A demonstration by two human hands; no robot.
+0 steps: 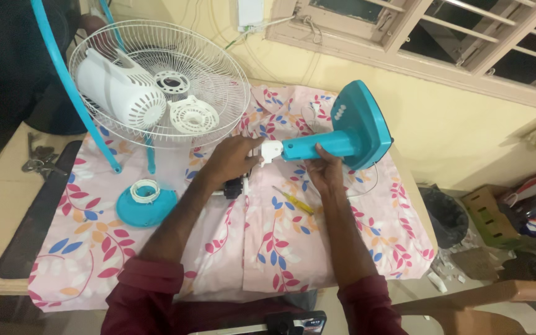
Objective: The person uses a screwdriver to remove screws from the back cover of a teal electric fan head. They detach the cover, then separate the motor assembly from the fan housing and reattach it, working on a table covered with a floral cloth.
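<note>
Being worked now: teal fan stand (342, 139) gripped by right hand (325, 174), white neck joint (271, 151) pinched by left hand (234, 160); steadier alignment likely needed.

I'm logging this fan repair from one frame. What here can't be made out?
Head view:
- White joint of the teal fan stand: partly covered by the left hand.
- Black part: hidden under that hand.
- Right hand palm: behind the stand's neck.
- Phone: cut by the bottom edge.

free: cloth (293, 248) near edge | blocked: grille (218, 80) behind, screwdriver (294, 200) between hands
</note>
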